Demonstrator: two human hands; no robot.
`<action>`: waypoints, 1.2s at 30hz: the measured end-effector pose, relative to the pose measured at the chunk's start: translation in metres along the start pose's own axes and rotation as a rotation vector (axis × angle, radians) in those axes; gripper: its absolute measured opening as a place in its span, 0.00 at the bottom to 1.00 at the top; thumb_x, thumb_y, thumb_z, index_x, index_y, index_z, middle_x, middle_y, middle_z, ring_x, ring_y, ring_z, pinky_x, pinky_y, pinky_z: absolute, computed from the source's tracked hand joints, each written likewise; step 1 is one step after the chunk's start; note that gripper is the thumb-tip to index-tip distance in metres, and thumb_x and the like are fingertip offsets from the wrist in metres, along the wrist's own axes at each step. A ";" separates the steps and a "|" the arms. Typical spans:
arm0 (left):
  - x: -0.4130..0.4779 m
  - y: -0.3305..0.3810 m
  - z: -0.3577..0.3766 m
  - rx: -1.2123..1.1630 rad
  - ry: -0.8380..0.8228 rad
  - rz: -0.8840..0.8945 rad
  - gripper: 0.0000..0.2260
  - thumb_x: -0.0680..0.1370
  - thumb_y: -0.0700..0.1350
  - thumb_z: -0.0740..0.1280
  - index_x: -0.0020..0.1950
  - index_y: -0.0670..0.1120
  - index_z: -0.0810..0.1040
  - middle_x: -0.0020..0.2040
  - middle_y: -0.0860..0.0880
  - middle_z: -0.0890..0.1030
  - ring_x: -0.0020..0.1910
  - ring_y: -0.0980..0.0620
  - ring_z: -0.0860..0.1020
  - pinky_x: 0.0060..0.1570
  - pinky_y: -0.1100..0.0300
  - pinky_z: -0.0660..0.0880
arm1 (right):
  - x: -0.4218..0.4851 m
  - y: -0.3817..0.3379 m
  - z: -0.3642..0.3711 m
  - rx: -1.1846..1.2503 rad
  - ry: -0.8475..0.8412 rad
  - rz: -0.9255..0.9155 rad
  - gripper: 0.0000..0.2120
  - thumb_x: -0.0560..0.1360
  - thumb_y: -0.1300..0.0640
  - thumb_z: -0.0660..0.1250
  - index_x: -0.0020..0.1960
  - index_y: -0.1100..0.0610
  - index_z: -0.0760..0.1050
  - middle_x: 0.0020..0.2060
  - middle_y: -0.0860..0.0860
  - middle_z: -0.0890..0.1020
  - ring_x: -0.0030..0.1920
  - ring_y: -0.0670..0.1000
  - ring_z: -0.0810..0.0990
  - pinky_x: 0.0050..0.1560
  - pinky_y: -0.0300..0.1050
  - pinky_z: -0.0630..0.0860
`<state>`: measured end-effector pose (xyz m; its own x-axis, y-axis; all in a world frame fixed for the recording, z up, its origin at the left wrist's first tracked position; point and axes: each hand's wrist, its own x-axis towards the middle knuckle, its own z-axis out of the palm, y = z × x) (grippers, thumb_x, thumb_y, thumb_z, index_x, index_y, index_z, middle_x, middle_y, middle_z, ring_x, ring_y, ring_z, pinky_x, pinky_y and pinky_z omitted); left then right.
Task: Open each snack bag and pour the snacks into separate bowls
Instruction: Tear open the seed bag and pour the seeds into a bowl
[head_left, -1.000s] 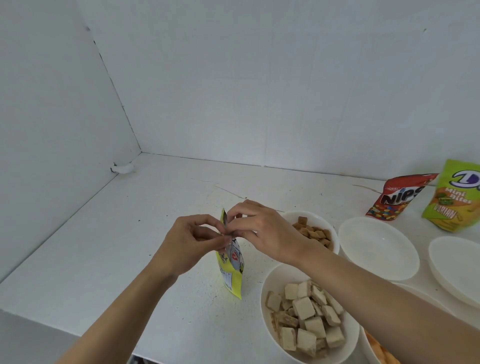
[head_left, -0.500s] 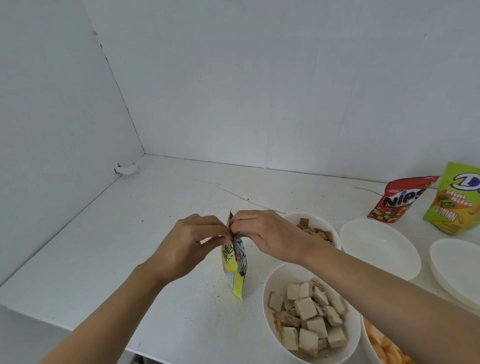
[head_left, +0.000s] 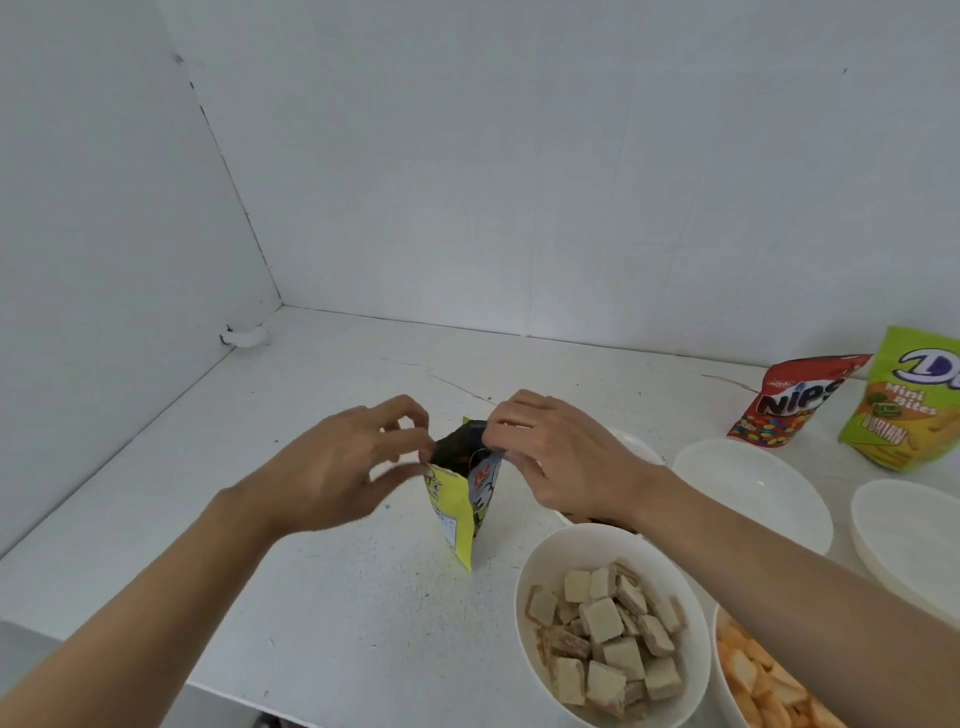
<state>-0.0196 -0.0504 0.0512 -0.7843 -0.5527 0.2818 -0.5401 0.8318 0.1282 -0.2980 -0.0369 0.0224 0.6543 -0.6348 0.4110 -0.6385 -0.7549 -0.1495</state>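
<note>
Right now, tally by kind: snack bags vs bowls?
Snack bags: 3 (yellow bag, red Nips bag, green Mini Bites bag)
Bowls: 5 (wafer bowl, orange-snack bowl, middle empty bowl, far-right empty bowl, bowl half hidden behind the right hand)
Total: 8

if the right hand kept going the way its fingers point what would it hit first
The small yellow bag: the right hand points its fingers left and pinches one side of the bag's open top. Past that, probably the left hand, which pinches the other side.
</note>
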 end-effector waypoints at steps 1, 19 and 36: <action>0.000 0.003 0.002 -0.027 -0.018 0.011 0.11 0.82 0.57 0.62 0.59 0.55 0.79 0.62 0.55 0.74 0.43 0.59 0.76 0.42 0.61 0.76 | -0.001 -0.001 0.002 0.002 -0.009 0.025 0.09 0.78 0.59 0.65 0.57 0.53 0.77 0.51 0.47 0.79 0.52 0.52 0.74 0.48 0.51 0.75; 0.009 -0.008 0.025 -0.003 0.083 -0.050 0.15 0.81 0.61 0.59 0.56 0.57 0.83 0.58 0.58 0.80 0.50 0.58 0.73 0.43 0.59 0.76 | -0.006 -0.006 0.007 0.047 -0.051 0.069 0.07 0.83 0.54 0.61 0.56 0.50 0.77 0.42 0.44 0.71 0.46 0.48 0.67 0.46 0.49 0.72; -0.024 0.038 0.106 -0.477 0.206 -0.304 0.13 0.80 0.59 0.65 0.61 0.56 0.74 0.61 0.60 0.74 0.59 0.59 0.78 0.54 0.60 0.77 | 0.002 -0.022 0.012 -0.202 0.176 0.052 0.04 0.80 0.50 0.66 0.51 0.47 0.80 0.40 0.44 0.76 0.51 0.50 0.71 0.57 0.55 0.68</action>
<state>-0.0537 -0.0114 -0.0510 -0.5151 -0.7877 0.3378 -0.4969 0.5956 0.6311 -0.2781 -0.0238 0.0158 0.5494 -0.6201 0.5601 -0.7488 -0.6628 0.0007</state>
